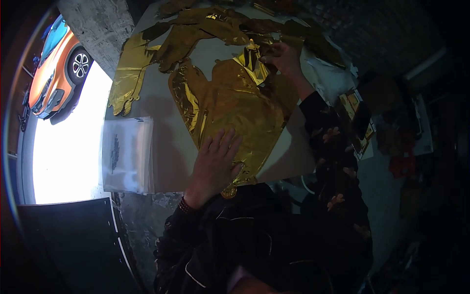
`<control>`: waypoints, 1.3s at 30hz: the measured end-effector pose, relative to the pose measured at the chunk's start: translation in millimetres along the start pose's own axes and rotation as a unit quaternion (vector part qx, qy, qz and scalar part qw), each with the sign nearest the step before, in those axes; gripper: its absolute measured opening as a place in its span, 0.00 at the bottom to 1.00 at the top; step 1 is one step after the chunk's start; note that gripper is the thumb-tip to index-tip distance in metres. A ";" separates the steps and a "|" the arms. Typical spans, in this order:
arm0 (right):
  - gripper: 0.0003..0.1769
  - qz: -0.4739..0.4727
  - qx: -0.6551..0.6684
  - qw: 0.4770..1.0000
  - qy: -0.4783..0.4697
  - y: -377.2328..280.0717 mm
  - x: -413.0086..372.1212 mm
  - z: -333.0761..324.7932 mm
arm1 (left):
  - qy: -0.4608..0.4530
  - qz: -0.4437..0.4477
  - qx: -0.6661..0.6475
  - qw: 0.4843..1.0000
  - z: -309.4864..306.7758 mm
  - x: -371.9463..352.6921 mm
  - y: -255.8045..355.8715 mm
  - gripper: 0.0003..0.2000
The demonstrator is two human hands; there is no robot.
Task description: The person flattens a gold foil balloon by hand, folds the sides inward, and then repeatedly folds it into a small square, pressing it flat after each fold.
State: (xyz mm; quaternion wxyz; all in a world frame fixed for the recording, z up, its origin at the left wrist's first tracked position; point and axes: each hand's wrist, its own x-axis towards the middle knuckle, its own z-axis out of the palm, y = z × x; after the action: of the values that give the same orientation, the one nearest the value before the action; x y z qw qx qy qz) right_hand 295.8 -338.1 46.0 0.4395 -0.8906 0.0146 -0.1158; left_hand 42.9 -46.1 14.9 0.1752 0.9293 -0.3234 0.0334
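Gold foil (245,115) lies under flat left hand (214,164), right hand (284,60) pinching it; print (115,154) illegible

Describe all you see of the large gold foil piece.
The large gold foil piece looks thin, shiny and wrinkled. It lies mostly flat on the pale table, broad at the far end, tapering to a small rounded tab at the table's near edge. The left hand rests on it; the right hand is at crumpled foil by its far end.
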 end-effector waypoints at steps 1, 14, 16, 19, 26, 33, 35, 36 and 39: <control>0.34 -0.042 -0.017 0.999 0.015 1.3 0.3 0.6 | 0.000 0.001 0.002 1.000 -0.1 0.0 0.1 0.34; 0.27 -0.207 -0.123 0.962 0.132 -6.2 25.8 28.3 | 0.050 -0.014 -0.051 0.997 11.4 -9.0 -2.0 0.36; 0.22 -0.241 -0.050 0.969 -0.001 -50.4 23.0 68.6 | 0.056 -0.015 -0.069 0.996 3.1 -16.3 -5.9 0.36; 0.17 -0.348 -0.025 0.925 -0.151 -130.1 -3.9 140.8 | 0.066 -0.018 -0.078 0.995 -30.7 -31.8 -9.1 0.35; 0.21 -0.460 -0.037 0.858 -0.225 -220.3 -60.0 301.4 | 0.051 -0.150 -0.049 0.986 -120.8 -98.2 -55.9 0.34; 0.11 -0.515 -0.004 0.824 -0.237 -221.8 -71.6 349.7 | 0.097 -0.257 -0.093 0.957 -143.0 -143.9 -104.5 0.28; 0.08 -0.484 -0.009 0.841 -0.242 -222.2 -69.9 352.6 | 0.164 -0.250 -0.137 0.944 -145.1 -146.8 -133.7 0.25; 0.08 -0.464 0.009 0.852 -0.244 -222.3 -69.2 353.6 | 0.183 -0.256 -0.152 0.937 -147.0 -146.0 -143.4 0.24; 0.07 -0.374 0.068 0.883 -0.277 -222.4 -67.1 357.7 | 0.203 -0.280 -0.159 0.925 -151.5 -142.1 -172.8 0.22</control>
State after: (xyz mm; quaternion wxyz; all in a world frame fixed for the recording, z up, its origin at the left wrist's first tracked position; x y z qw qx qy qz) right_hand 292.1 85.7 -2.1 0.4088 -0.7940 -0.4495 -0.0209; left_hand 44.5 216.3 79.3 0.3846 0.9153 -0.0088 0.1191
